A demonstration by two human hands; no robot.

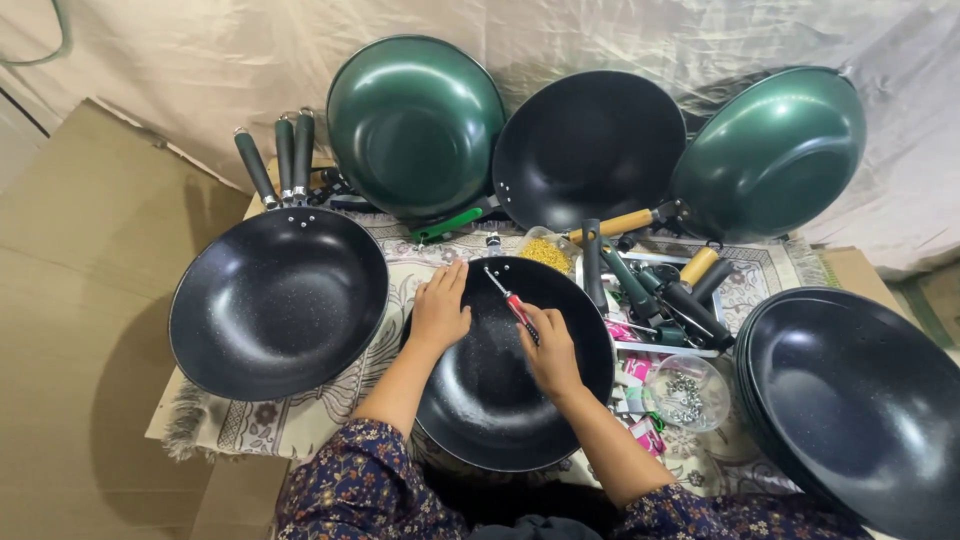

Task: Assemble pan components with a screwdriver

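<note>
At far left, flattened cardboard (80,300) covers the floor beside the low bench (250,425), which carries a patterned fringed cloth. On it rests a stack of black speckled pans (278,300), handles pointing away from the person, apparently set apart from the work.

At centre lies a handleless black pan (510,365), bowl up, directly before the person. The left hand (440,308) lies flat on its far-left rim, fingers extended and close together, evidently pressing down to keep the pan from turning. The right hand (552,350) has its fingers closed around a red-handled screwdriver (512,302), whose tip points at the far rim, where a handle would be fixed.

Behind, two green pans (415,125) (770,150) and a black one (588,145) lean on edge against the draped sheet, handles down. A small container of yellow pieces (545,252) stands near the screwdriver tip.

To the right, loose handles (655,290) lie heaped within reach, a clear bowl of metal fasteners (685,392) just beside the working pan, and further nested black pans (850,400) at the edge.
</note>
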